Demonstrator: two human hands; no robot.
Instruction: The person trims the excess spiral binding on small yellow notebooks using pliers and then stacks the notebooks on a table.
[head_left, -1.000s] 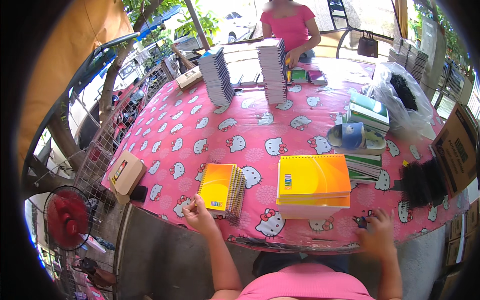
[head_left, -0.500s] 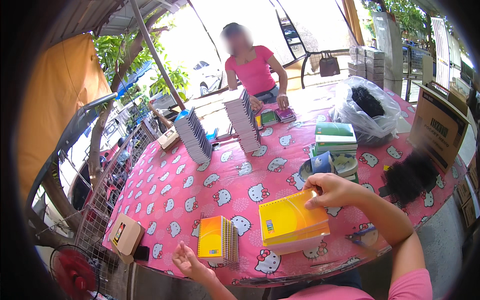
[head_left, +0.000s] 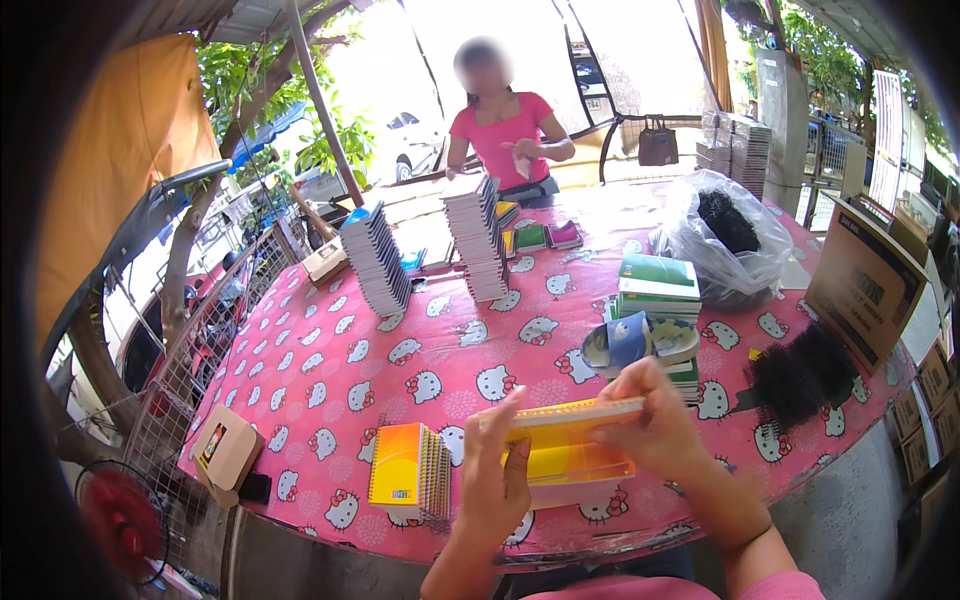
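- A pink tablecloth (head_left: 440, 352) printed with white cartoon cat heads and red bows covered the broad table, which stood on a grey floor (head_left: 300, 548).
- The right hand (head_left: 655, 425) pinched a yellow notebook (head_left: 575, 411) at its right end, tilted above a yellow stack (head_left: 570, 492) near the table's front edge.
- The left hand (head_left: 495, 478) was at the notebook's left end, thumb and fingers apart; whether it gripped, I could not tell.
- To the left sat spiral notebooks (head_left: 398, 465) with orange-yellow covers.
- A blue sandal (head_left: 632, 340) lay by green books (head_left: 657, 277); beyond them stood a clear plastic bag (head_left: 765, 262) with black contents.
- Two tall stacks, a left one (head_left: 376, 265) and a right one (head_left: 476, 245), rose toward the far side, where a co-worker (head_left: 502, 140) in pink stood.
- A wire fence (head_left: 215, 350), an orange tarp (head_left: 120, 185) and a red fan (head_left: 120, 525) lined the left.
- A small multicoloured block of print marked the spiral notebooks' top cover; dark lettering ran across the cardboard box (head_left: 868, 285) at right, and a dark label sat on a small carton (head_left: 228, 455).
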